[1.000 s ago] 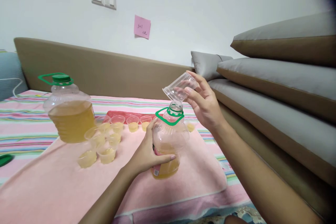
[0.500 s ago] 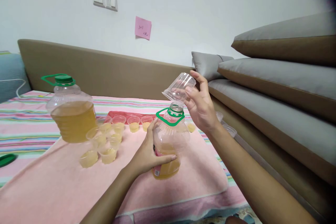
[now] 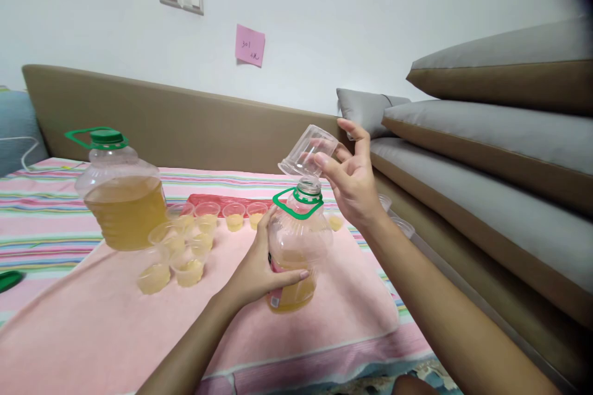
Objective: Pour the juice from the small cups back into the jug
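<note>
An uncapped clear plastic bottle (image 3: 301, 237) with a green ring handle stands upright on the pink cloth, its lower part holding yellow liquid. My left hand (image 3: 259, 265) is wrapped round its left side, thumb across the front. Above the bottle's mouth, my right hand (image 3: 352, 176) grips a clear plastic cup (image 3: 309, 151) between thumb and fingers. The cup is tipped with its rim toward the lower left, and no liquid shows in it. Left of the bottle stand several clear cups (image 3: 189, 268) with a little yellow liquid in each.
A bigger capped bottle (image 3: 125, 210) of yellow liquid stands at the left. Beyond the cups lies a red plastic sheet (image 3: 217, 200). A green lid (image 3: 10, 281) rests on the striped sheet at far left. Stacked grey cushions (image 3: 491, 136) rise on the right.
The view has shifted slightly. My right hand and the tilted cup have moved a little to the left over the bottle's mouth. My left hand keeps its hold on the bottle.
</note>
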`<move>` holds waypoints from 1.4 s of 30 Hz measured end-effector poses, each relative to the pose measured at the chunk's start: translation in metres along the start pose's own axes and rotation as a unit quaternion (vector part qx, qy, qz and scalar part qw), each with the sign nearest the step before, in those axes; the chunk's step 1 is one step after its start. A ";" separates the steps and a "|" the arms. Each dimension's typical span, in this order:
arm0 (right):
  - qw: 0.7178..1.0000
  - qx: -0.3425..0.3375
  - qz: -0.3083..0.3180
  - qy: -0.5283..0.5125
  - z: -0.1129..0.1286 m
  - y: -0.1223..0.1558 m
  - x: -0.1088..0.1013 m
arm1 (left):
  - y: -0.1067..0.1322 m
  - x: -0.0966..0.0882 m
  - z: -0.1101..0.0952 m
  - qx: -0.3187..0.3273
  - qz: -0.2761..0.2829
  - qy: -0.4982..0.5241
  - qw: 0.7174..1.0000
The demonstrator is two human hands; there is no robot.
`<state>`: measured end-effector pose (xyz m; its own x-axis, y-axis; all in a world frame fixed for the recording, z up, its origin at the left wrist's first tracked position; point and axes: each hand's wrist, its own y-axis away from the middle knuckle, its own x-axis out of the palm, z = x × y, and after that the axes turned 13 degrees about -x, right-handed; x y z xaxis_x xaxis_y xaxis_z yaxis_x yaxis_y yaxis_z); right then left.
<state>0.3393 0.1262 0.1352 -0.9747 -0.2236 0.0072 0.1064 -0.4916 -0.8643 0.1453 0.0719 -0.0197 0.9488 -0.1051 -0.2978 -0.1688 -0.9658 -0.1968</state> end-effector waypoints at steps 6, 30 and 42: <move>1.000 -0.006 0.018 0.020 -0.001 0.000 0.000 | 0.001 -0.001 0.000 0.012 -0.001 0.007 1.000; 0.995 0.000 -0.073 -0.065 -0.004 0.005 0.003 | 0.000 0.000 0.002 0.017 0.000 0.011 1.000; 0.990 0.031 -0.109 -0.080 0.002 0.006 0.007 | -0.001 0.001 0.002 0.013 0.000 0.017 1.000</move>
<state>0.3330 0.1201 0.1309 -0.9325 -0.2350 0.2741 -0.0865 -0.5918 -0.8015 0.1456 0.0735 -0.0218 0.9575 -0.1129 -0.2652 -0.1743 -0.9596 -0.2208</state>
